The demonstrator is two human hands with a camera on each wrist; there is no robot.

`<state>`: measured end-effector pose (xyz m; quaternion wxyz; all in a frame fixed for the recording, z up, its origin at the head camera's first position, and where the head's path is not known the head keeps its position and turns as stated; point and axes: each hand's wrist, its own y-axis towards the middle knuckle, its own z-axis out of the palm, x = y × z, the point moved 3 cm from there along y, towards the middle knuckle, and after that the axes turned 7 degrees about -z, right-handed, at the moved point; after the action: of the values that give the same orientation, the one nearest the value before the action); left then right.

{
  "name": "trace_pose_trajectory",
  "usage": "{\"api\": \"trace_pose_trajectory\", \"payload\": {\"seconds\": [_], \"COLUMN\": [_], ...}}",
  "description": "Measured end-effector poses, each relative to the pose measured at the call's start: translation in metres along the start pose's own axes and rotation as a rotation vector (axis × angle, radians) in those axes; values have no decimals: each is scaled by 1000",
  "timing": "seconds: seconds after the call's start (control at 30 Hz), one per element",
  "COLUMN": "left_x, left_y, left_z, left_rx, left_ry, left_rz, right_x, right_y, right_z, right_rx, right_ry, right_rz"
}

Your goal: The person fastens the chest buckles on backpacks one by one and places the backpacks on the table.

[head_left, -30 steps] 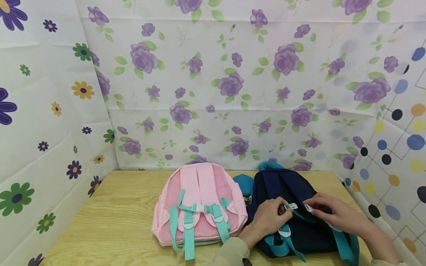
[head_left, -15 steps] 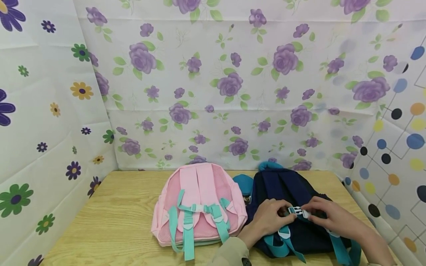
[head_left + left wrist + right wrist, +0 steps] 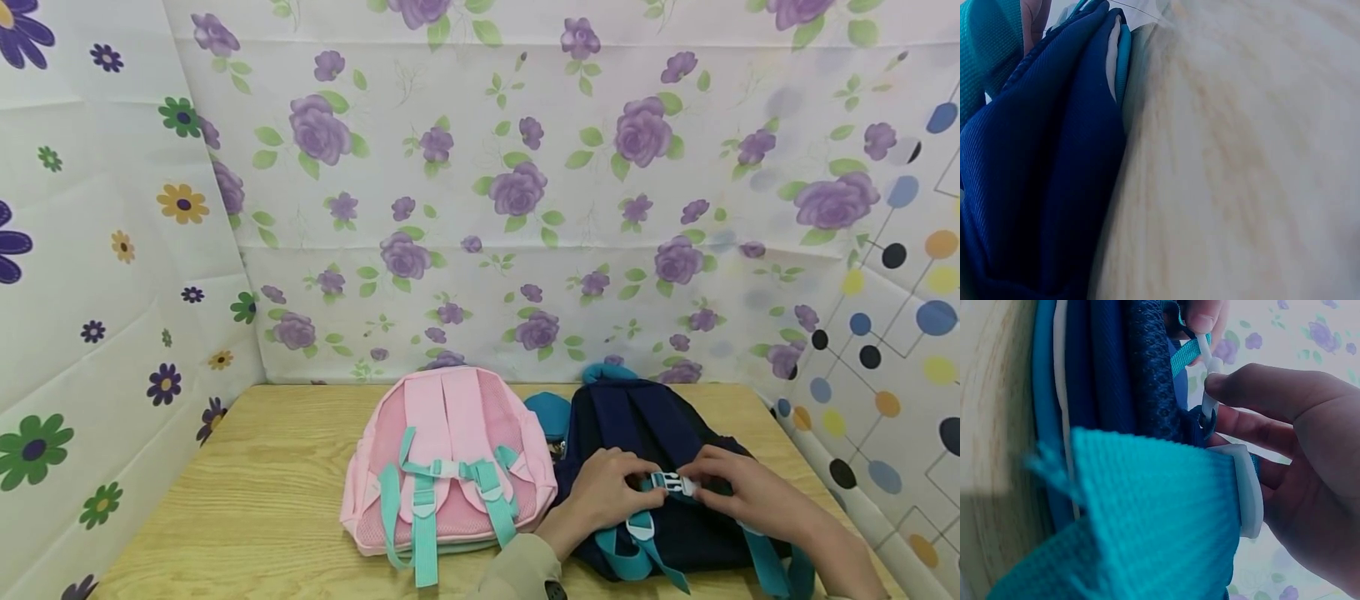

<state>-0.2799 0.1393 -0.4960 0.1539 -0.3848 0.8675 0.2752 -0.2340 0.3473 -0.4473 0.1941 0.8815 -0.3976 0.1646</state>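
Note:
The navy backpack (image 3: 690, 542) lies on the table with its straps up, at the right in the head view. Across it runs a teal chest strap with a white side-release buckle (image 3: 673, 483), its two halves joined end to end. My left hand (image 3: 609, 492) pinches the pronged half between thumb and fingers. From the other side, my right hand (image 3: 753, 493) pinches the socket half. In the right wrist view, the right thumb (image 3: 1247, 387) presses on the white buckle (image 3: 1211, 390), with fingers behind it. The left wrist view shows mostly the navy backpack's side (image 3: 1054, 162).
A pink backpack (image 3: 446, 417) with teal straps and a fastened white buckle stands just left of the navy one. A round blue item (image 3: 550, 414) sits between them at the back. Flowered cloth (image 3: 465, 192) hangs behind the wooden table (image 3: 247, 492).
One second ago the buckle halves were apart. My right hand has moved left and brought the socket half onto the prongs; my left hand has stayed nearly in place.

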Motion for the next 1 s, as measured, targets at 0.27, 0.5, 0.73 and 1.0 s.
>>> {"api": "trace_pose_trajectory", "payload": {"seconds": [0.27,0.5,0.73,1.0], "left_x": [-1,-2,-5,-3], "left_y": [-1,0,0,-1], "left_z": [-1,1,2,1], "left_rx": [-2,14,36,27], "left_ry": [34,90,181,161], "left_rz": [17,31,68,39], "right_x": [1,1,7,2], "right_y": [1,3,14,12], "right_z": [1,3,10,7], "right_rx": [26,35,66,45], "right_ry": [-3,-14,5,-3], "right_rz": [-10,14,-20,-17]}}
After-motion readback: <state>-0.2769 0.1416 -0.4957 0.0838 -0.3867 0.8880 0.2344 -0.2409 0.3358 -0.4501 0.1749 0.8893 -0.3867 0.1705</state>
